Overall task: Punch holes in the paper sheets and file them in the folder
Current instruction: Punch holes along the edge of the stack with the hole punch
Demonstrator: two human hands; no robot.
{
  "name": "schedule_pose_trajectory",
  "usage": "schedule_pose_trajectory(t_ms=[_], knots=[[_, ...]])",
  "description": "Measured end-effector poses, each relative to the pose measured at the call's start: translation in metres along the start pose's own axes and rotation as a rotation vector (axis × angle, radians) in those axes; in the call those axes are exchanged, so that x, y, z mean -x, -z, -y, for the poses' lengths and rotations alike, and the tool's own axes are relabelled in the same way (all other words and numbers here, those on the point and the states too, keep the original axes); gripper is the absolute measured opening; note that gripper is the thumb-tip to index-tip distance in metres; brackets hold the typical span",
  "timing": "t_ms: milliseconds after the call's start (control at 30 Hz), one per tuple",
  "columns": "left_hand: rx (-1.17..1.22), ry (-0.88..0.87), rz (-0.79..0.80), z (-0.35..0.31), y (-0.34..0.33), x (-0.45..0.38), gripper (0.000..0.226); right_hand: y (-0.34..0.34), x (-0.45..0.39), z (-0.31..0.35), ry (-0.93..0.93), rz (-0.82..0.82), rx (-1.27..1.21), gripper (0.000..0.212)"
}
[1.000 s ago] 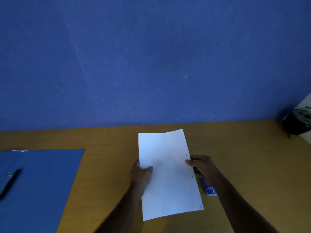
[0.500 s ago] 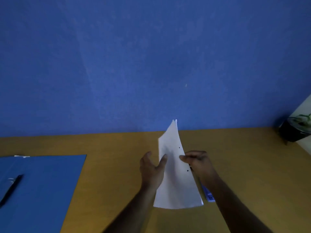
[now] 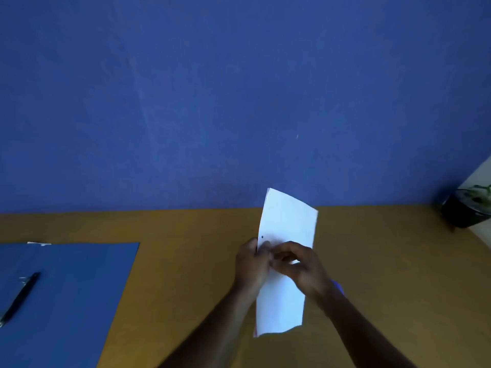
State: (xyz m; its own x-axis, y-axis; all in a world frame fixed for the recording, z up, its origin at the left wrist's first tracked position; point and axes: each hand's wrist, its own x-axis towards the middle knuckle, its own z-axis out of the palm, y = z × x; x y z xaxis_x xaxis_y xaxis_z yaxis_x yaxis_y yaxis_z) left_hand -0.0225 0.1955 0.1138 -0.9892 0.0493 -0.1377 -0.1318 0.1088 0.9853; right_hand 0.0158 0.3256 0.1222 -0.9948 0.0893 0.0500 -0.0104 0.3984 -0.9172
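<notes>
Head view, looking down on a brown tabletop against a deep blue wall, and both hands are on the paper sheets just right of centre. The sheets are off the surface, held up as a thin white stack that bows a little, its top edge reaching up across the wall line toward 12 o'clock and its bottom edge hanging toward 6. The left hand grips the stack's left edge, fingers curled round it. The right hand lies across the front face, fingertips bunched and pinching the paper right beside the left hand's thumb. One small dark punched hole shows near the left edge, just above the left hand.

Over at 9 o'clock from the hands, well apart from them, the blue folder lies flat on the tabletop, running off the left and bottom of the frame. A dark filing clip lies on it near its left side, angled, with a bit of metal glinting at each end.

At 5 o'clock from the right hand, a sliver of something blue-purple peeks from behind the wrist; too hidden to name. Far out at 3 o'clock, by the wall, stands a black pot with a green plant.
</notes>
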Motion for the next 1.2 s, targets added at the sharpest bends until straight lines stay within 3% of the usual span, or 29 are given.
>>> schedule_pose_trajectory(t_ms=[133, 200, 267, 333, 467, 600, 700, 800, 867, 1000, 1100, 1200], knots=[[-0.035, -0.023, 0.051, 0.001, 0.010, -0.003, 0.030, 0.010, -0.004, -0.035, -0.200, -0.294, -0.191, 0.017], [-0.020, -0.027, 0.080, 0.000, 0.012, -0.002, 0.039, 0.014, -0.003, -0.055, -0.366, -0.328, -0.283, 0.039], [-0.019, -0.026, 0.101, 0.000, 0.015, -0.002, 0.041, 0.015, 0.001, -0.072, -0.488, -0.294, -0.430, 0.063], [-0.004, 0.000, 0.112, 0.002, 0.017, -0.004, 0.041, 0.016, 0.003, -0.082, -0.571, -0.235, -0.562, 0.072], [0.103, 0.069, 0.096, 0.003, 0.021, -0.005, 0.026, 0.018, 0.010, -0.082, -0.658, -0.040, -0.607, 0.039], [0.157, 0.135, 0.058, 0.012, 0.027, -0.008, 0.022, 0.025, 0.012, -0.085, -0.621, -0.008, -0.659, 0.035], [0.084, 0.116, -0.019, 0.027, 0.031, -0.012, 0.019, 0.030, 0.013, -0.086, -0.611, -0.131, -0.579, 0.030], [-0.124, 0.104, -0.063, 0.049, 0.034, -0.013, 0.039, 0.033, 0.015, -0.086, -0.621, -0.217, -0.475, 0.024], [-0.215, 0.173, -0.018, 0.063, 0.037, -0.013, 0.032, 0.033, 0.018, -0.088, -0.601, -0.247, -0.334, 0.021], [-0.407, 0.313, 0.101, 0.083, 0.040, -0.009, 0.027, 0.028, 0.023, -0.093, -0.573, -0.251, 0.075, 0.014], [-0.493, 0.309, 0.108, 0.094, 0.040, -0.006, 0.030, 0.025, 0.023, -0.096, -0.599, -0.219, 0.264, 0.024], [-0.569, 0.259, 0.077, 0.101, 0.037, -0.003, 0.019, 0.024, 0.024, -0.105, -0.641, -0.187, 0.380, 0.022]])
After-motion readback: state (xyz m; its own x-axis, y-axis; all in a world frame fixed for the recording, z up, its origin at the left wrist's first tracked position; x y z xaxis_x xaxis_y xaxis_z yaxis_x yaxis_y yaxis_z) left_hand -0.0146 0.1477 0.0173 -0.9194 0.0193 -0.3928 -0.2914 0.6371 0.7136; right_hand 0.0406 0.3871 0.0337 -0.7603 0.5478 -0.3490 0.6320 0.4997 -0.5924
